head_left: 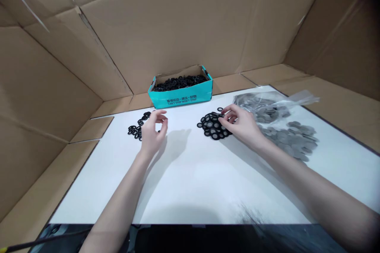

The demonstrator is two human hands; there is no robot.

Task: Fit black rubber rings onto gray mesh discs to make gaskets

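Note:
My left hand (152, 132) is above the left part of the white table, its fingers curled and its thumb tip close against them. Whatever may be between those tips is too small to make out. Beside and partly behind it lies a loose group of small black rings (135, 131). My right hand (242, 122) hovers over the right edge of a heap of black rings with grey discs in them (212, 126). Its thumb and fingers are bent and slightly apart at the tips, and I see nothing held there. The hand hides part of that heap.
At the back stands a turquoise cardboard box (181, 97) full of black rings. To the right lie a clear plastic bag (264, 106) of grey discs and a spread of loose grey discs (293, 140). Cardboard walls (184, 27) enclose the white table (184, 182).

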